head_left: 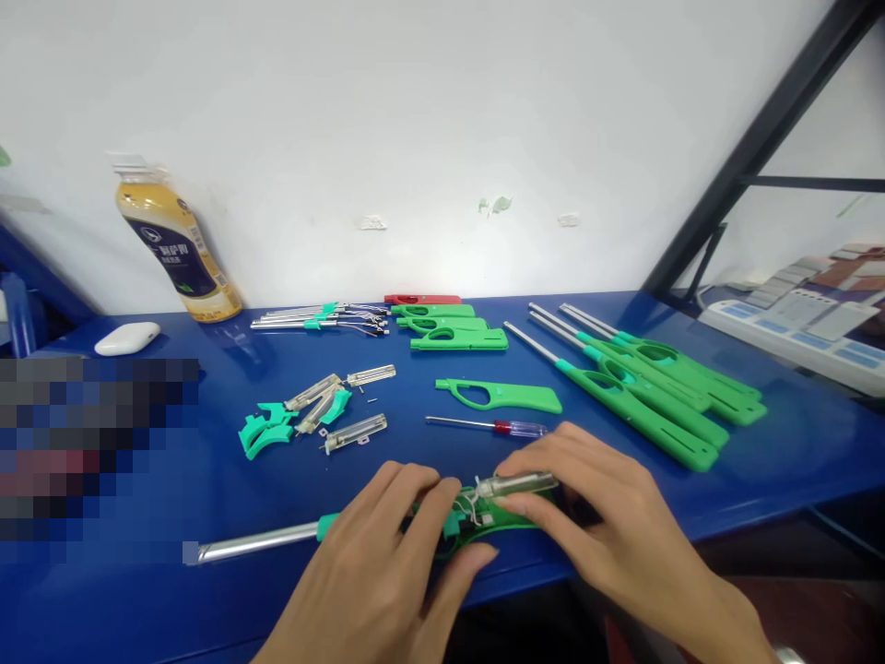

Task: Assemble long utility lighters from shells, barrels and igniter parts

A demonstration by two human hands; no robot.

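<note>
An opened green long-necked lighter (508, 521) lies near the table's front edge, its metal barrel (259, 542) reaching left. My left hand (387, 544) is closed around its middle, covering part of the trigger area. Thin wires show in the open casing. Between thumb and fingers, my right hand (608, 507) pinches a clear fuel tank (522, 483) over the handle part; whether it touches the casing I cannot tell. Just beyond lie a screwdriver (508, 427) with a red and clear handle and a loose green casing half (512, 397).
Left of centre are clear tanks (356, 432) and teal triggers (266, 432). Behind them lie metal barrels with wires (311, 323) and stacked casing halves (460, 339). Several whole-looking lighters (636, 410) lie right. A yellow bottle (176, 249) and white earphone case (128, 338) stand back left.
</note>
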